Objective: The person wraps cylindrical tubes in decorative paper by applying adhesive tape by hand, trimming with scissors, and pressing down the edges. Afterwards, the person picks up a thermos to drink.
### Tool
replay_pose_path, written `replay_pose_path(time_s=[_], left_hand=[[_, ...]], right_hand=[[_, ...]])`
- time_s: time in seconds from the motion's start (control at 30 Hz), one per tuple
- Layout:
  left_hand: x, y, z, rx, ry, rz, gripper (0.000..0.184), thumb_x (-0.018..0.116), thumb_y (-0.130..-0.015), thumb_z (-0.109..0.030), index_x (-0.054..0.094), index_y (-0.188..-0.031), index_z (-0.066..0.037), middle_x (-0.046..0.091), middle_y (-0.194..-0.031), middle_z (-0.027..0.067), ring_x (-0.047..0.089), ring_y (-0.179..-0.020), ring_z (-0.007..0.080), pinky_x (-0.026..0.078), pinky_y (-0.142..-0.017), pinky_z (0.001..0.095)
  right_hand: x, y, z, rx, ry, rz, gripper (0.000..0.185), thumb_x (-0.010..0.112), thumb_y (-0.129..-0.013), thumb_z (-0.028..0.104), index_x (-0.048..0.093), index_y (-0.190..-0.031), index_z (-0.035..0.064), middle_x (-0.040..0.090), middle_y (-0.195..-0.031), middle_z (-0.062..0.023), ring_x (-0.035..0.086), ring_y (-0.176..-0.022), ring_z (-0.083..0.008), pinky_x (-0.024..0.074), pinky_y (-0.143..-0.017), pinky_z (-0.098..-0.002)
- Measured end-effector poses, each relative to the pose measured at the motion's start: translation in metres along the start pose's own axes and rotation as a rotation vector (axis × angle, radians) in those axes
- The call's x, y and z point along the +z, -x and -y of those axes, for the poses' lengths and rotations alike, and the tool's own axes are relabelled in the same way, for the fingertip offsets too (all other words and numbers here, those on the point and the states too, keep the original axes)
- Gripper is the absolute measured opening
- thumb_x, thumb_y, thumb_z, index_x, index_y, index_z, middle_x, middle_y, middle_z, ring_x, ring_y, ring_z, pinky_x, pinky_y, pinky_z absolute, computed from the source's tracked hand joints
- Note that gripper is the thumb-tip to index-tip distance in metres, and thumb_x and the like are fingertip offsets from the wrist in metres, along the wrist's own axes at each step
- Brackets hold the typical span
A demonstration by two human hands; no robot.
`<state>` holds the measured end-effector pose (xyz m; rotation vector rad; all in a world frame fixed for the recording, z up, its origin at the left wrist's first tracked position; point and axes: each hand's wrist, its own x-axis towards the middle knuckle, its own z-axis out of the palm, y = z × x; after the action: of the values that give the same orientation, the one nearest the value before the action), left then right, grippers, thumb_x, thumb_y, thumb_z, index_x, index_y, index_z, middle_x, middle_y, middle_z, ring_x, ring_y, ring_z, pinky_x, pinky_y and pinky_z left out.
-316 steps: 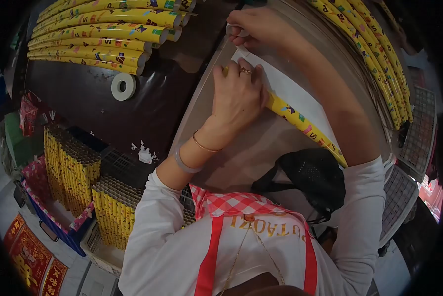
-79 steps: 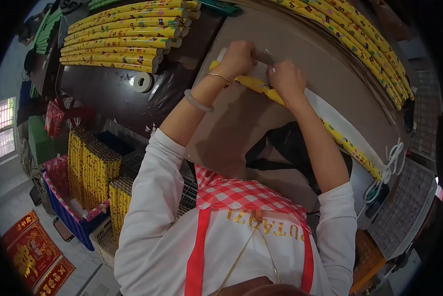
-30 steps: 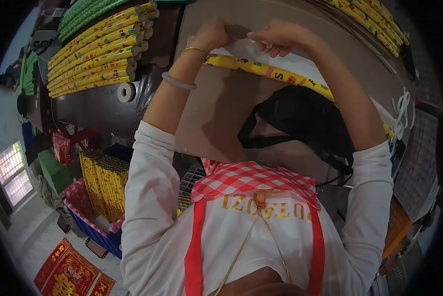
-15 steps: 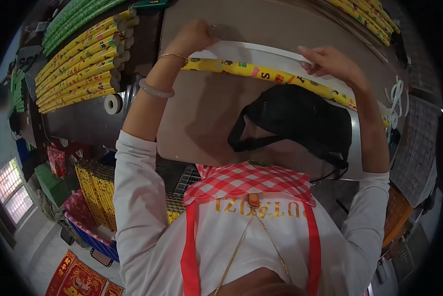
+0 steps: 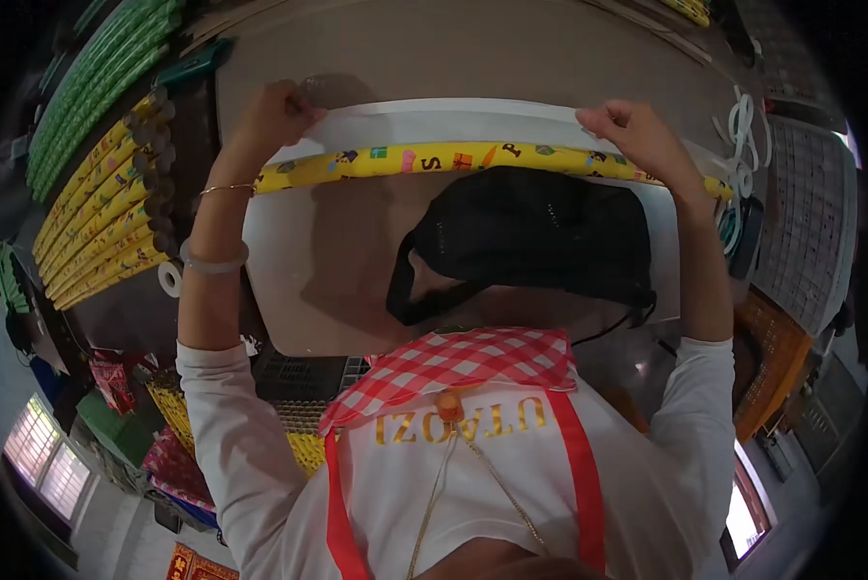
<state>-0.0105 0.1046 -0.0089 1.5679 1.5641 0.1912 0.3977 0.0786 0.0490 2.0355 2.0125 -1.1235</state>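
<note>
A yellow roll of printed wrapping paper [image 5: 395,162] lies across the board, bearing letters and gift pictures. Along its far side runs a white strip of paper [image 5: 453,108], apparently the sheet's plain back. At the strip's left end, my left hand [image 5: 277,121] is closed, pinching the edge between thumb and fingers. My right hand [image 5: 635,133] grips the same edge near its right end, thumb against fingertips. The strip is stretched straight between both hands. Just nearer than the roll sits a black bag with straps [image 5: 540,232], close to the paper.
Finished yellow rolls [image 5: 105,213] are stacked at left, with green rolls [image 5: 105,92] beyond. A tape roll [image 5: 170,278] lies beside them. White cord [image 5: 740,126] rests at right near a grey printed sheet [image 5: 801,184]. The brown board [image 5: 356,300] has a near edge before my apron.
The view has shifted, so the side stacks sit further left. My right hand, fingers looser before, now pinches the white edge. My left hand stays at the left end.
</note>
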Motion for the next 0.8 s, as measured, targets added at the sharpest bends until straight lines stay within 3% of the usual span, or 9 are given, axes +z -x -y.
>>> replay_pose_path(time_s=[0.07, 0.23, 0.43, 0.8], left_hand=[[0.001, 0.003, -0.006, -0.008, 0.002, -0.01, 0.024, 0.071, -0.078, -0.017, 0.056, -0.076, 0.002, 0.058, -0.059, 0.0065, 0.049, -0.047, 0.0095, 0.039, -0.043, 0.0254], [0.001, 0.007, -0.009, -0.003, -0.037, -0.022, 0.022, 0.07, -0.08, -0.015, 0.055, -0.079, 0.001, 0.057, -0.059, 0.0039, 0.05, -0.051, 0.0074, 0.041, -0.045, 0.023], [0.002, 0.01, -0.013, 0.036, 0.013, -0.051, 0.02, 0.071, -0.077, -0.011, 0.056, -0.076, 0.004, 0.058, -0.058, 0.0067, 0.051, -0.049, 0.0092, 0.041, -0.043, 0.0247], [0.002, 0.011, -0.016, 0.017, -0.013, -0.066, 0.019, 0.071, -0.077, -0.011, 0.058, -0.076, 0.004, 0.059, -0.059, 0.0068, 0.051, -0.049, 0.0086, 0.041, -0.044, 0.0242]], right_hand=[[0.003, 0.002, 0.006, 0.053, 0.006, -0.048, 0.054, 0.056, -0.082, 0.054, 0.064, -0.078, 0.0016, 0.056, -0.06, -0.0079, 0.053, -0.056, -0.0183, 0.042, -0.056, -0.0313], [0.026, -0.009, -0.007, -0.099, 0.253, -0.282, 0.046, 0.056, -0.082, 0.048, 0.067, -0.082, 0.0034, 0.062, -0.074, -0.0156, 0.06, -0.071, -0.0316, 0.0474, -0.065, -0.0416], [0.042, -0.009, -0.006, -0.121, 0.298, -0.399, 0.042, 0.056, -0.083, 0.043, 0.065, -0.081, 0.0027, 0.06, -0.081, -0.0157, 0.059, -0.079, -0.0334, 0.0459, -0.07, -0.043], [0.048, -0.012, 0.005, -0.05, 0.4, -0.394, 0.03, 0.058, -0.08, 0.036, 0.068, -0.084, 0.0078, 0.06, -0.083, -0.013, 0.062, -0.077, -0.0307, 0.0505, -0.069, -0.0422]])
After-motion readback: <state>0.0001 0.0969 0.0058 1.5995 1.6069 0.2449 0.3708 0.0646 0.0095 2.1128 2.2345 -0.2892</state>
